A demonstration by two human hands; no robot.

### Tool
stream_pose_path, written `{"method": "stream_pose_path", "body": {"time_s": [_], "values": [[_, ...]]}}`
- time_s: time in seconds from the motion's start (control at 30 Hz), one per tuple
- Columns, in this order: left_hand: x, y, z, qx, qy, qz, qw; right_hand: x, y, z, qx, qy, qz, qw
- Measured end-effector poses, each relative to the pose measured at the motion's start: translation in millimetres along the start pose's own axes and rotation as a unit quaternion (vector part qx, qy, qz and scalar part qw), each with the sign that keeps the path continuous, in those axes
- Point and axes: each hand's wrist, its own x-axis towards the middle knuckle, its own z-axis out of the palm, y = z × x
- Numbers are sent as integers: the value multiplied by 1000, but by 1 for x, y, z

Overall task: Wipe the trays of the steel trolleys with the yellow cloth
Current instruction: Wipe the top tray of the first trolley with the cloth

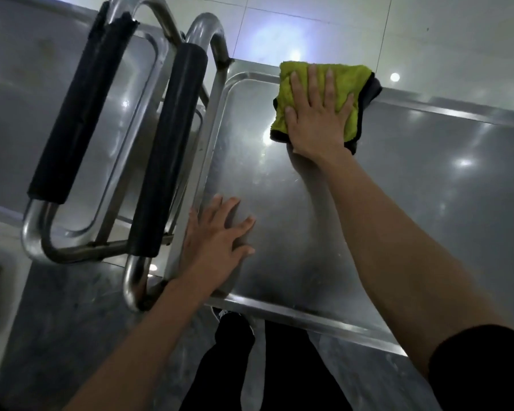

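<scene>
head view: one wide shot looking down at both hands over a trolley top
tray (294, 232): shiny steel top of the near trolley, raised rim all round, fills the middle and right of the shot, light spots reflecting on it
cloth (333, 81): yellow with a dark underside and dark edge, folded, lying on the tray at its far rim, near the far left corner; its right edge reaches over the rim
right hand (318, 120): flat on top of the cloth, palm down, fingers straight and spread, pressing it onto the tray; not curled round it
right arm: bare forearm runs from lower right across the tray, dark sleeve at the edge of the shot
left hand (217, 232): flat on the bare tray near its left rim, fingers straight and spread, holding nothing
near handle (166, 152): steel tube loop with a black foam sleeve, at the left end of the tray, just beside the left hand
second handle (80, 114): same kind, black sleeve, belongs to another trolley right beside it on the left
second tray (27, 120): steel surface of that other trolley, left side of shot
floor (339, 22): pale glossy tiles past the far rim
legs (250, 366): dark trousers below the near rim of the tray
</scene>
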Motion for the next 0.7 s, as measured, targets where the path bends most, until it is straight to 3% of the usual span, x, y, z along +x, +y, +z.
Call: {"method": "stream_pose_path", "body": {"time_s": [0.37,0.7], "values": [[-12,-3,0,-19,-15,12,1000,-158,-42,33,10,-22,-39,999],[-121,-5,10,6,5,16,1000,-287,-63,60,-7,-51,-47,998]]}}
